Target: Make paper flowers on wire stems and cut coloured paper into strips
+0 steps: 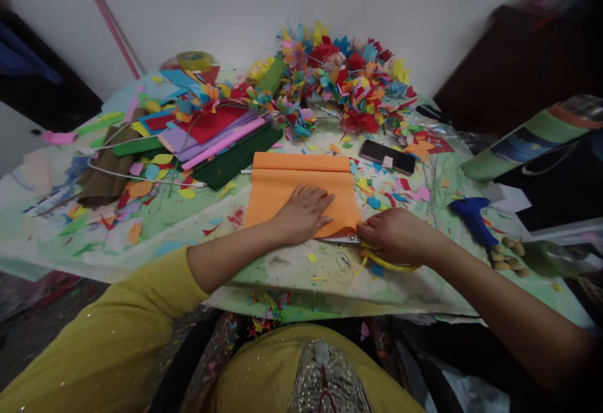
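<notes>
An orange felt sheet [292, 184], partly rolled at its far edge, lies on the table in front of me. My left hand [304, 212] rests flat on its near part with fingers stretched out, pressing it down. My right hand [393, 236] is closed round the yellow handles of a pair of scissors [377, 257], whose blades [342, 238] reach leftward along the sheet's near edge.
A pile of colourful paper flowers [348, 83] fills the back. Stacked felt sheets [211, 134] lie at the back left, a phone [387, 156] beyond the sheet, a blue glue gun [473, 218] at the right. Scraps litter the table [164, 225]. A tape roll [194, 60] sits far back.
</notes>
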A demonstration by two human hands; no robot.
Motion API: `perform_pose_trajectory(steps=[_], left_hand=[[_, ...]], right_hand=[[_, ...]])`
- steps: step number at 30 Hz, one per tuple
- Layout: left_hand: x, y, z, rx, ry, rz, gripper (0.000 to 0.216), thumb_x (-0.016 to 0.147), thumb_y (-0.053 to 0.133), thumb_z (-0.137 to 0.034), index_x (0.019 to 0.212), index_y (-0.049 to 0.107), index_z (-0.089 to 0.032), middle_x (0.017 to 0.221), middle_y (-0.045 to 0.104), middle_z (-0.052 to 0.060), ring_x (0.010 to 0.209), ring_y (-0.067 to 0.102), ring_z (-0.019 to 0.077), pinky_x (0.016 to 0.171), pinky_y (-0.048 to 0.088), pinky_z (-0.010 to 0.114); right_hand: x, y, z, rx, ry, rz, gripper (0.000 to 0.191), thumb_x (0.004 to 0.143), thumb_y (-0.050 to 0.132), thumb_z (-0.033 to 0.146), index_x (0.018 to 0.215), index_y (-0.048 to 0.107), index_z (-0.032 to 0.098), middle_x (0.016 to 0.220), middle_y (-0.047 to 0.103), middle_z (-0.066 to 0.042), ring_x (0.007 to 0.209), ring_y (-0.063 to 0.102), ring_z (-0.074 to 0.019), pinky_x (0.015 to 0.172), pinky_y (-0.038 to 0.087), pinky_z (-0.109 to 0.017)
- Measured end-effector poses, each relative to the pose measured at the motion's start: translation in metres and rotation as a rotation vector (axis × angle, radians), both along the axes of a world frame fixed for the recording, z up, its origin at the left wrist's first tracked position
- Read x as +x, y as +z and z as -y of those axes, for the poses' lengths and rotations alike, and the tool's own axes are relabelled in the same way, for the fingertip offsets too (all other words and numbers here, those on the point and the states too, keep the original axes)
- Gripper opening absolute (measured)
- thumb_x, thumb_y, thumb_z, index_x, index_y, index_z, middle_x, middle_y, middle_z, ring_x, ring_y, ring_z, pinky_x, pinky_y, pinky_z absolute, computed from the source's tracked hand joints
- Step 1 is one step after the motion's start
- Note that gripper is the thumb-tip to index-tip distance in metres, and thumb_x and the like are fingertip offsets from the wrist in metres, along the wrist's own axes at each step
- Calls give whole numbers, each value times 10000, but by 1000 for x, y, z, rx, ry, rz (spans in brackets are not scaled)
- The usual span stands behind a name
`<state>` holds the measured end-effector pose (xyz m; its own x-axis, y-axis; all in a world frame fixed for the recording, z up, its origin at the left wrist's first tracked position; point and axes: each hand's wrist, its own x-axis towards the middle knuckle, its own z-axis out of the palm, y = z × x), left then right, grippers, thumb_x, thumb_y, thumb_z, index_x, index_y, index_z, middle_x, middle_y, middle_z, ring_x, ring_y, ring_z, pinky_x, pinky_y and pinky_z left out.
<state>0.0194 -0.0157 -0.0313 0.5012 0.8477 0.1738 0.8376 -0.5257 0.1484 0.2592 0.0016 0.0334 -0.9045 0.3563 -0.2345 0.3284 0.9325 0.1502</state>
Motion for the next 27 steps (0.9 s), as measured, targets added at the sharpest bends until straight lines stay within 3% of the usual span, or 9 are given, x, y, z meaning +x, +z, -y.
perform_pose_trajectory(steps=[5,10,16,27], left_hand=[[-5,5,-1,-39,-3,-18,538,957,293,-443,1403,362,-149,1394,455,121,1292,382,251,1106,213,417],[-24,5,-2,52,-6,-107,519,956,308,-426,1411,360,-181,1442,411,122,1364,293,278,1126,112,489],[-31,-3,-4,20,38,-57,522,955,303,-440,1398,372,-173,1390,463,121,1295,383,258,1094,204,467],[-31,-4,-5,28,35,-42,523,958,304,-451,1397,367,-174,1398,457,115,1302,375,264,1092,203,453]], right_hand=[[-1,4,3,20,-6,-4,228,910,400,325,855,560,173,717,636,-62,570,460,-136,568,143,-310],[-1,3,2,-10,-21,-23,251,915,395,356,856,559,175,736,637,-66,585,456,-140,580,155,-308],[-3,3,3,49,-76,-29,291,903,400,410,881,571,175,762,638,-83,613,478,-168,592,184,-310],[-22,6,-1,-1,-24,-70,160,827,490,270,909,612,205,809,643,-70,754,541,-207,708,309,-332]])
